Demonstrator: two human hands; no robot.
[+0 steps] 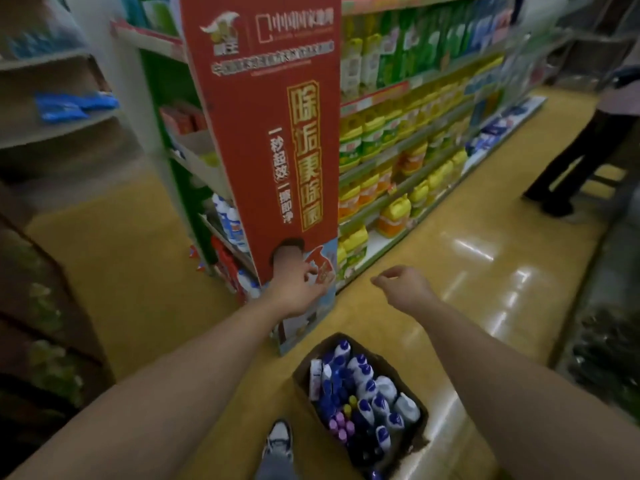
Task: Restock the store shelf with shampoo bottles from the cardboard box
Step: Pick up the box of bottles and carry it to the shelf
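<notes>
A brown cardboard box (301, 370) stands on the yellow floor at the bottom centre, packed with several white, blue-capped and purple shampoo bottles (367, 386). My left hand (301, 289) is stretched out in front of the foot of a tall red display stand (263, 133), fingers loosely curled, holding nothing. My right hand (403, 284) hovers above the floor to the right of it, fingers loosely curled and empty. Both hands are well above and beyond the box. The store shelf (398, 154) runs off to the right behind the stand.
The shelf rows hold yellow, green and orange bottles. Another shelf unit (52, 126) with blue packets stands at the left. A person (568, 168) stands in the aisle at the far right. My shoe (278, 441) is beside the box.
</notes>
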